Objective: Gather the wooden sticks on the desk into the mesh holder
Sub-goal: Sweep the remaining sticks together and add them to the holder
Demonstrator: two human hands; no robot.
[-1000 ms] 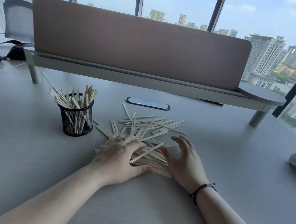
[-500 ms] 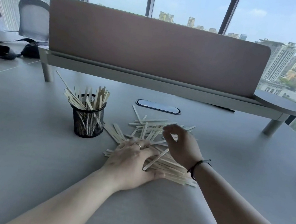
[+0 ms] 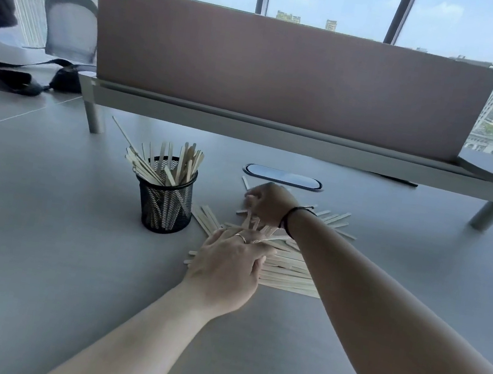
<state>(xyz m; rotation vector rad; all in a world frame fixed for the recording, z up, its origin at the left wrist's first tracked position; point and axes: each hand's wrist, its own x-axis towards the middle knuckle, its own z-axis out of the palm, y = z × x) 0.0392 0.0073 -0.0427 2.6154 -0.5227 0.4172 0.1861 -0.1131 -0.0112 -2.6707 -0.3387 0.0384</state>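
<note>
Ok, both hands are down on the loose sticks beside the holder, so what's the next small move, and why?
Probably close the right hand on the far sticks it is curling over and draw them toward the left hand, which rests on the near pile of loose sticks. One bundle should lift more easily into the mesh holder.

Grey desk (image 3: 37, 251) carries a black mesh holder (image 3: 167, 204) standing upright, loose wooden sticks (image 3: 286, 276) scattered flat just right of it, an oval grommet (image 3: 283, 177) behind, and a raised partition shelf (image 3: 277, 140) on legs.
</note>
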